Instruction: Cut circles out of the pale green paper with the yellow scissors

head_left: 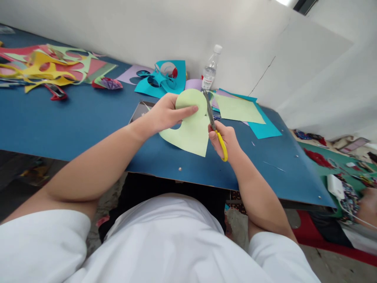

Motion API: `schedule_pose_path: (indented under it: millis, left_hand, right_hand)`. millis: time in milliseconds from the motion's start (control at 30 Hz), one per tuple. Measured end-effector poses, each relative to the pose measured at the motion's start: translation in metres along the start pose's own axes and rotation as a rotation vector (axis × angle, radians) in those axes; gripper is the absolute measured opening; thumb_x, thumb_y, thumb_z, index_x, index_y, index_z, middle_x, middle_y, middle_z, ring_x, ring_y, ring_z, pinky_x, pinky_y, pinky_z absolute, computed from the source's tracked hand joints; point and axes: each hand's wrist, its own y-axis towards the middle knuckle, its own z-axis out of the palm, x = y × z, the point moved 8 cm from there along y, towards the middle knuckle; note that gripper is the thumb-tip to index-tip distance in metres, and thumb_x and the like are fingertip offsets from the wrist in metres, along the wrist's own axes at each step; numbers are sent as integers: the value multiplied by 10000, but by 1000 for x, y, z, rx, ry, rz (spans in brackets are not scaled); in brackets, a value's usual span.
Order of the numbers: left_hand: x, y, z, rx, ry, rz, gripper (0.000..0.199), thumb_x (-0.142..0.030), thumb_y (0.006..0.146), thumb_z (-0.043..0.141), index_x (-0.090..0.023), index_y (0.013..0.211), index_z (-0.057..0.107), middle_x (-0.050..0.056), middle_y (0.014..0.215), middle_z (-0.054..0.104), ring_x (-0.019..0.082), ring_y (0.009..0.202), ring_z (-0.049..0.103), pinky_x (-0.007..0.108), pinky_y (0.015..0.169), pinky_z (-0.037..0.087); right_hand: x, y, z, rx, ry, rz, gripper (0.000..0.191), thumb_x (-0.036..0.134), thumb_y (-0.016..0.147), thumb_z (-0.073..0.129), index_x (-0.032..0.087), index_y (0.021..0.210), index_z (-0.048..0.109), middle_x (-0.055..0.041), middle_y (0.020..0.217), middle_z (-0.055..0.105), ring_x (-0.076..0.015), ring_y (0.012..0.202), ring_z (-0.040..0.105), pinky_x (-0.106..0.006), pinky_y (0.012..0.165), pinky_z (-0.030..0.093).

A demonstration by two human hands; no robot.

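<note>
My left hand [171,114] pinches a sheet of pale green paper [194,135], its thumb or a finger lying across the front. The paper has a rounded top and a cut-out notch on its left side. In my right hand [225,139] is a pair of scissors [220,143] with yellow handles and dark blades. The blades point up along the right edge of the green paper; whether they are parted I cannot tell. Both hands are above the blue table [97,133], and a dark flat object [138,114] lies partly hidden behind my left hand.
Paper sheets [241,108] in green, blue and purple lie to the right. Blue paper with cut-out holes [181,80] and a clear bottle [210,68] stand near the wall. Colourful scraps [50,65] and a red-handled tool [57,92] lie at left. Another person's arm [368,206] shows at far right.
</note>
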Motion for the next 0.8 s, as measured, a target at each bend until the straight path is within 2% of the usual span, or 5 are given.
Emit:
schedule_pose_path:
  millis: [167,367,500,600,800]
  left_hand:
    - [10,14,-17,-91,58,-26,329,-391,873,798,-191,678,626,-13,552,494,105,528,415,273,496,328]
    - [67,48,-59,-230,312,-234,240,-231,824,785,-212,683,592,17,601,580,154,559,523,303,576,440]
    - [87,65,-82,-222,791,-268,84,-281,920,693,-199,929,677,126,1017,774,295,1014,736,354,905,568]
    - [95,68,-91,-223,899,-304,265,-276,939,678,-151,1172,696,206,1352,729,385,1341,664,416,1137,509]
    - [103,71,-82,-136,994,-323,527,-299,976,675,-73,1446,597,251,1519,645,398,1472,590,429,1225,467]
  right_hand:
    - [0,1,-4,-31,-72,3,747,980,907,403,244,850,516,25,641,496,-135,579,437,-309,606,375]
    - [-8,7,-3,-33,-127,49,788,1015,868,379,240,829,518,25,623,462,-134,563,395,-311,587,326]
    - [-11,9,2,10,-151,69,827,1046,836,346,237,823,518,16,641,467,-137,586,382,-313,596,321]
    - [-13,10,6,37,-163,77,829,1046,832,345,236,835,522,15,642,473,-141,596,388,-318,610,325]
    - [-16,10,7,57,-161,86,784,1012,859,373,240,841,510,11,657,481,-144,612,387,-322,618,316]
